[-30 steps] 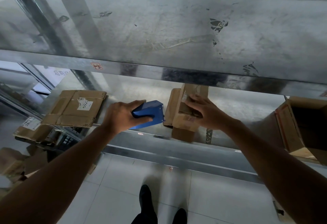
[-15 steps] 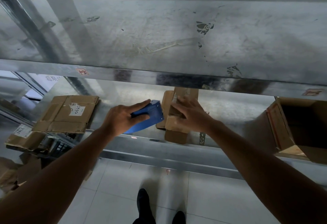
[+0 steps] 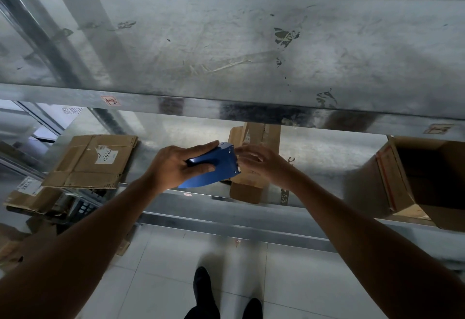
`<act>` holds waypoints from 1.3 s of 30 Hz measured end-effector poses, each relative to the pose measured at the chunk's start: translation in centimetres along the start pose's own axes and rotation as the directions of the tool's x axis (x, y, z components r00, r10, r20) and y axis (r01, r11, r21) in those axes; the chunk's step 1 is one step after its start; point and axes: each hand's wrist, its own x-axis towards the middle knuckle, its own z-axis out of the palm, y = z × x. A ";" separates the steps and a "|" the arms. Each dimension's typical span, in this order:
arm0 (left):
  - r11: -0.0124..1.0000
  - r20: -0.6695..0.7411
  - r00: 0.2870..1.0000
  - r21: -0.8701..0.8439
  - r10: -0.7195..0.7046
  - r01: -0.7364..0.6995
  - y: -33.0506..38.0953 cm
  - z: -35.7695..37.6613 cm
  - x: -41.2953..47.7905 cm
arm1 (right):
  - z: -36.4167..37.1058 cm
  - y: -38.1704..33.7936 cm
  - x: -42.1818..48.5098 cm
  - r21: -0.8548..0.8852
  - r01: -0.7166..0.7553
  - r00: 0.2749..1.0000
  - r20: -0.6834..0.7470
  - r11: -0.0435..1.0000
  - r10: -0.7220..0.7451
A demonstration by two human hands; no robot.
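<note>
Scanner (image 3: 217, 165), blue, in left grip (image 3: 176, 165); right grip (image 3: 262, 163) loose, empty, before upright carton (image 3: 246, 189)

The right hand (image 3: 261, 165) has lifted off the small cardboard box (image 3: 247, 187) it gripped a second ago. It now hovers above the box, blurred, with its fingertips drawn up to the far end of the blue handheld device (image 3: 214, 167); whether they touch it cannot be told. The left hand (image 3: 173, 165), gripping the device, has carried it rightward and closed the gap between the two hands. The device's end now overlaps the box's left edge, where before it lay just beside it.
</note>
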 end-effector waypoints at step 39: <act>0.992 0.019 0.993 -0.051 0.113 -0.112 -0.3 1.7 -0.8 | -0.1 0.0 1.5 0.142 -0.136 0.990 0.045 0.980 0.131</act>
